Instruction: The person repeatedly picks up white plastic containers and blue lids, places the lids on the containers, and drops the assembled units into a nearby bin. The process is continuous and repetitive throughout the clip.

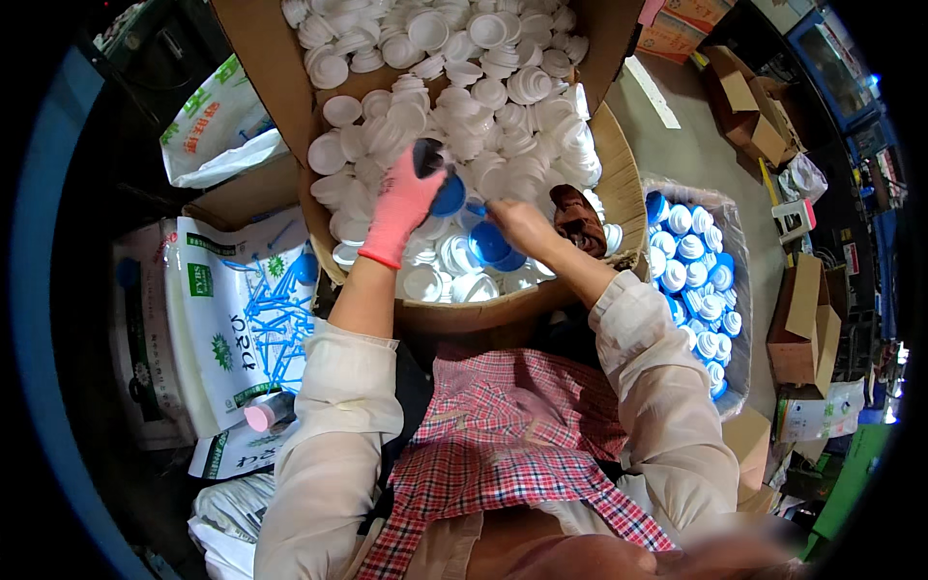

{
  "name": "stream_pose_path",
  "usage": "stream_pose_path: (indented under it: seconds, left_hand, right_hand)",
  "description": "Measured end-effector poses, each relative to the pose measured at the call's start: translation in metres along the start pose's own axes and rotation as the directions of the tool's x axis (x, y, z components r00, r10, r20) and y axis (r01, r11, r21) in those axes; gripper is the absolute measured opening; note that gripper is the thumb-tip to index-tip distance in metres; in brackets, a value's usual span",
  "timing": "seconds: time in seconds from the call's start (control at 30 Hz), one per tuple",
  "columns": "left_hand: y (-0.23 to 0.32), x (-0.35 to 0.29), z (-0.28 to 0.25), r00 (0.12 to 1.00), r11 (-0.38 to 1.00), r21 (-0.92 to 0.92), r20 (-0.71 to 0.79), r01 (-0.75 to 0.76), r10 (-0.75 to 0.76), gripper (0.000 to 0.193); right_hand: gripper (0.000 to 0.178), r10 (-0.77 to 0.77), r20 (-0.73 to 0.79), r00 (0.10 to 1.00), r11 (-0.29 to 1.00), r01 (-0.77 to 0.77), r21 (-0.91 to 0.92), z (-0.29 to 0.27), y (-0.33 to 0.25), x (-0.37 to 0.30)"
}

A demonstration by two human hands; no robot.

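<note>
A pink glove with dark fingertips covers my left hand (411, 193), which is closed on a round blue plastic cap (448, 197). Just right of it is my bare right hand (522, 228), its fingers pinched on a small blue plastic piece (476, 207); its exact shape is hard to make out. Below those fingers, more blue caps (490, 244) rest on the pile. Both hands are over a big cardboard box (619, 164) heaped with white plastic caps (488, 97). Beside my right wrist lies a crumpled dark brown cloth or glove (578, 220).
On the right stands a lined bin (739, 372) of white-and-blue caps (698, 275). Thin blue plastic sprues (275, 307) lie on a white printed sack (217, 358) at left, near a pink-capped bottle (266, 414). Open cartons (797, 333) stand on the floor farther right.
</note>
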State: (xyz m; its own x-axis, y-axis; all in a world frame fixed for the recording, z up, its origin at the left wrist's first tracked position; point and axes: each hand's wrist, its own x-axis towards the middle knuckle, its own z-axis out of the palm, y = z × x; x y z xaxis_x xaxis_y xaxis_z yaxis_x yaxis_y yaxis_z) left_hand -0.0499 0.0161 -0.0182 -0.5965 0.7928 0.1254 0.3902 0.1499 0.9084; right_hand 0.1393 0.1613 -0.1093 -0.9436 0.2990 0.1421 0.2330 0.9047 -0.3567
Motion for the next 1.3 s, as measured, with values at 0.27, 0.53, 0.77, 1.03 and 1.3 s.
stream_pose_path:
  seconds: [0.27, 0.53, 0.77, 1.03, 1.3]
  left_hand:
    - [-0.009, -0.004, 0.020, 0.976, 0.949, -0.260, 0.169, 0.178, -0.137, 0.056]
    - [0.005, 0.002, 0.006, 0.849, -0.023, -0.850, 0.527, 0.527, -0.038, 0.047]
    - [0.009, 0.007, 0.010, 0.780, -0.182, -0.762, 0.577, 0.621, 0.242, 0.065]
    - [0.034, -0.008, 0.021, 0.756, 0.150, -0.868, 0.487, 0.473, 0.437, 0.054]
    - [0.038, -0.009, 0.035, 0.834, 0.131, -0.872, 0.489, 0.471, 0.254, 0.065]
  right_hand:
    - [0.029, 0.448, -0.086, 0.890, 0.573, -0.212, 0.792, -0.068, 0.016, 0.022]
    - [0.018, 0.235, -0.210, 0.949, 0.960, -0.261, -0.106, -0.021, 0.083, 0.011]
    - [0.013, 0.275, -0.303, 0.912, 0.908, -0.350, -0.229, -0.012, 0.107, 0.007]
    - [0.025, 0.242, -0.160, 0.957, 0.335, 0.073, 0.939, -0.141, -0.025, -0.004]
    - [0.076, 0.246, -0.060, 0.967, -0.214, 0.115, 0.970, -0.147, -0.013, -0.036]
